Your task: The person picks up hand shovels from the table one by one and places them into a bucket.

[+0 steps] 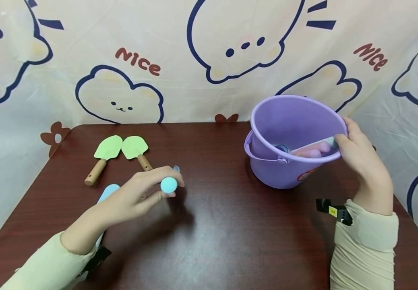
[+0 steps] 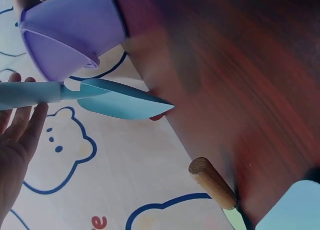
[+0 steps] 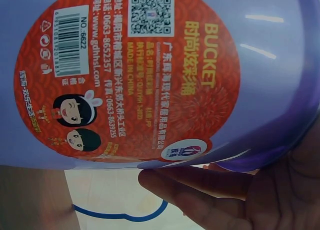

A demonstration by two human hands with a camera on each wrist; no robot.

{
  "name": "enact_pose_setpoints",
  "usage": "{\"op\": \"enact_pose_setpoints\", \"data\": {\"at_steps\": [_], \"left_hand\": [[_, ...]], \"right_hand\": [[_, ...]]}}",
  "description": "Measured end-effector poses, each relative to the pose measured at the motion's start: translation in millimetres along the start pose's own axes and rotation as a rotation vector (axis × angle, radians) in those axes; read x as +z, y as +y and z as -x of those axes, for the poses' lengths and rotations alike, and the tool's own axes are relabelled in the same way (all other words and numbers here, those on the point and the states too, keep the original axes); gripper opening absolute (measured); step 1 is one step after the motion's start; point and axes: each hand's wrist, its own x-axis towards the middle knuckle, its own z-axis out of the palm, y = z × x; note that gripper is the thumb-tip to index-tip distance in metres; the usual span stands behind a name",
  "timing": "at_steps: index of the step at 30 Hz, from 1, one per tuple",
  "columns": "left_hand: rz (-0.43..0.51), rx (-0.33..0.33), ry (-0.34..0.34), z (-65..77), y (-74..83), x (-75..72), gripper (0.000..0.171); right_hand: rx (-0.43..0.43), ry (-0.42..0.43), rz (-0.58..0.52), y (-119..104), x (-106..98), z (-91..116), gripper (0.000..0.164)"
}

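My left hand [image 1: 141,195] grips a light blue toy trowel [image 2: 117,99] by its handle, above the left-middle part of the table. From the head view the handle's round end faces the camera and most of the blade is hidden; the left wrist view shows the pointed blade. At the right, my right hand [image 1: 366,159] holds the rim of a purple bucket [image 1: 278,171], thumb over the inner side. The bucket leans toward me. Inside lie several pastel things, among them pink rounded handles [image 1: 314,150].
Two green-bladed tools with wooden handles, a left one [image 1: 108,148] and a right one [image 1: 135,147], lie on the dark wooden table [image 1: 223,225]. A light blue blade [image 2: 292,210] lies partly under my left forearm. A printed cloth [image 1: 180,92] hangs behind.
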Motion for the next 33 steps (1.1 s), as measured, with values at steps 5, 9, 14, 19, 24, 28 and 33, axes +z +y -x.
{"op": "enact_pose_setpoints", "data": {"at_steps": [5,9,14,19,24,28,33], "left_hand": [[0.082,0.013,0.046,-6.6,-3.3,-1.6,0.035],[0.087,0.051,0.094,-13.4,-5.6,-2.6,0.038],[0.104,0.047,0.132,-21.6,-5.7,-3.3,0.04],[0.118,0.058,0.16,-30.1,-3.9,-3.4,0.037],[0.144,0.064,0.182,-40.4,-1.6,-4.1,0.035],[0.164,0.082,0.192,-47.6,0.5,-4.1,0.034],[0.177,0.117,0.215,-57.3,3.0,-5.0,0.031]], "right_hand": [[-0.008,0.002,-0.014,0,1,1,0.062],[0.001,-0.003,-0.008,-1,0,1,0.062],[-0.001,-0.002,-0.01,-1,0,0,0.062],[-0.008,0.004,-0.004,1,0,-1,0.062],[-0.007,0.011,-0.006,1,0,-1,0.062],[-0.008,0.012,-0.013,1,0,-1,0.062],[-0.009,0.01,-0.01,1,0,0,0.062]]}}
